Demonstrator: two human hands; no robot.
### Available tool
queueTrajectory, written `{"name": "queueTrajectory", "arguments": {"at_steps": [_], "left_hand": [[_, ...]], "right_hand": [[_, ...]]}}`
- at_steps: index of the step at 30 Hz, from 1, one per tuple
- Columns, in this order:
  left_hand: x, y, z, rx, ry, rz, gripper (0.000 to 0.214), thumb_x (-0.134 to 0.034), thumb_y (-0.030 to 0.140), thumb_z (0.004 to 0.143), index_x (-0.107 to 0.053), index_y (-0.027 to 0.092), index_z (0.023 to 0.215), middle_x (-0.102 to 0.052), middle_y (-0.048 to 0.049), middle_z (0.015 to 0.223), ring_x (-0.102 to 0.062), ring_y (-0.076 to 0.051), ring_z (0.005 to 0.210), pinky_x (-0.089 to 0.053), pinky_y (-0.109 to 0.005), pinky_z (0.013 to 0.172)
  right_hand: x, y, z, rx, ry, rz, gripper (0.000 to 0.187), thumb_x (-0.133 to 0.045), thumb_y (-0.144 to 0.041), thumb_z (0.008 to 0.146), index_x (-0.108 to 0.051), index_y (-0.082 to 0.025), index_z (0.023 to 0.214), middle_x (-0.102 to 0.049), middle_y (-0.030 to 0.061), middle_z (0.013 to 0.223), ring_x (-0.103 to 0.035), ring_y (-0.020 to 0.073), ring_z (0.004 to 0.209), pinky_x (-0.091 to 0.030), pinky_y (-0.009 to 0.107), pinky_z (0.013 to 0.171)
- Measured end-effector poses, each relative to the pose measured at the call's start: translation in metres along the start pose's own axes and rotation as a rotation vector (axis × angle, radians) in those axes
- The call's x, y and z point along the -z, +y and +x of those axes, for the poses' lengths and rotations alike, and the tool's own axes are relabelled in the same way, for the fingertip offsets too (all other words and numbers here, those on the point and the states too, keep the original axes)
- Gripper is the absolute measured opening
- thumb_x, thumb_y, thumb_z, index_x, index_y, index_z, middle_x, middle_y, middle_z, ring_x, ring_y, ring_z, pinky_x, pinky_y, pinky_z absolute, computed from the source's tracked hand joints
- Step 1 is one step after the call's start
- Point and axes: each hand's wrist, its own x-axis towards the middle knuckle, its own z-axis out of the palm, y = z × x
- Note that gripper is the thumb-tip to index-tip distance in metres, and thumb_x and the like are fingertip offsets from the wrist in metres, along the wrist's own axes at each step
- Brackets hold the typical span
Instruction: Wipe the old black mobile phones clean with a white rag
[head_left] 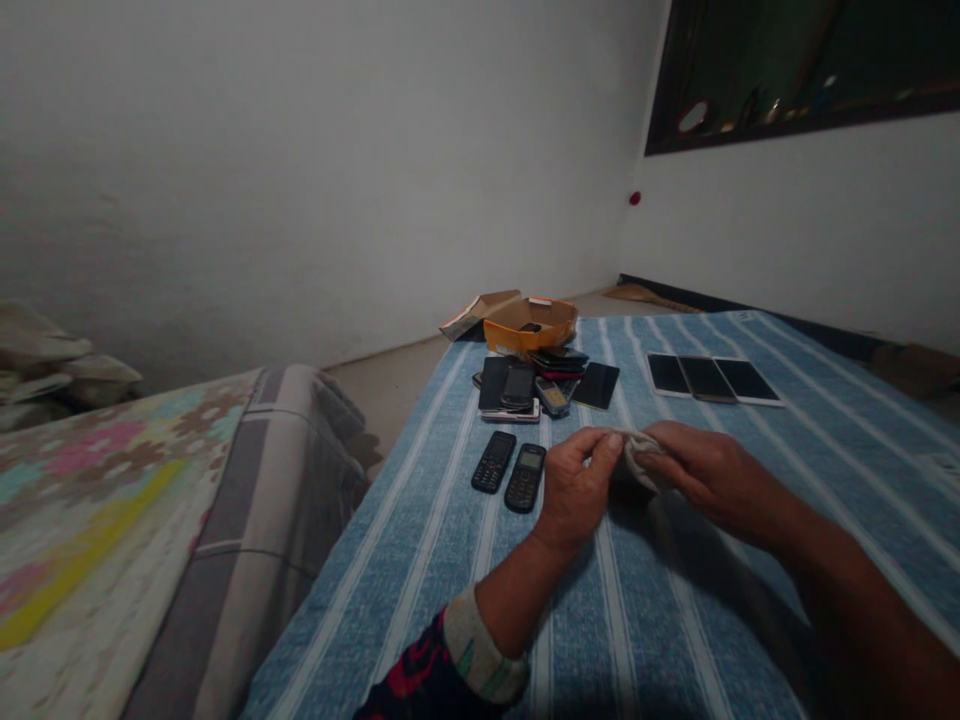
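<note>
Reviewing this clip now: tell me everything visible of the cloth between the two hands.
The cloth is a pale greyish, soft-looking piece, bunched and creased. The left hand pinches it at one side, the right hand grips the other, hiding much of it. It is held above the blue striped cover; whether it wraps anything cannot be seen.

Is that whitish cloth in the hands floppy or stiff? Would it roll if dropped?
Probably floppy: the whitish cloth is bunched and creased between the left hand and the right hand. It looks light, since a pinch seems enough to hold it up. It likely wouldn't roll, being softly folded rather than round, though the hands hide much of it.
</note>
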Motion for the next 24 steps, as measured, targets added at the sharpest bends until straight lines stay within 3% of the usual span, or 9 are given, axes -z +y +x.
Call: {"name": "queueTrajectory", "arguments": {"at_steps": [10, 17, 24], "left_hand": [[-0.001, -0.004, 0.000, -0.013, 0.020, 0.010, 0.023, -0.057, 0.028, 0.087, -0.075, 0.016, 0.091, -0.076, -0.0057, 0.088, -0.068, -0.020, 0.085, -0.051, -0.029, 0.082], [-0.002, -0.009, -0.001, -0.044, -0.031, -0.062, 0.026, -0.055, 0.026, 0.089, -0.074, 0.017, 0.105, -0.075, -0.0059, 0.104, -0.067, -0.021, 0.099, -0.049, -0.031, 0.093], [-0.002, -0.007, -0.003, -0.025, -0.027, -0.040, 0.027, -0.054, 0.028, 0.089, -0.074, 0.016, 0.102, -0.076, -0.0063, 0.101, -0.068, -0.022, 0.095, -0.051, -0.032, 0.090]], "right_hand": [[0.015, -0.002, -0.002, -0.092, -0.100, 0.058, 0.031, -0.039, -0.037, 0.099, -0.051, -0.022, 0.075, -0.058, -0.0008, 0.067, -0.055, 0.0134, 0.058, -0.040, 0.026, 0.055], [-0.003, -0.005, 0.001, 0.071, 0.024, 0.016, 0.020, -0.037, -0.029, 0.100, -0.056, -0.022, 0.099, -0.064, 0.0055, 0.088, -0.060, 0.0177, 0.078, -0.046, 0.029, 0.069], [-0.009, -0.005, 0.003, 0.097, 0.063, -0.002, 0.021, -0.038, -0.028, 0.099, -0.056, -0.021, 0.090, -0.063, 0.0047, 0.080, -0.059, 0.0168, 0.072, -0.046, 0.028, 0.065]]}}
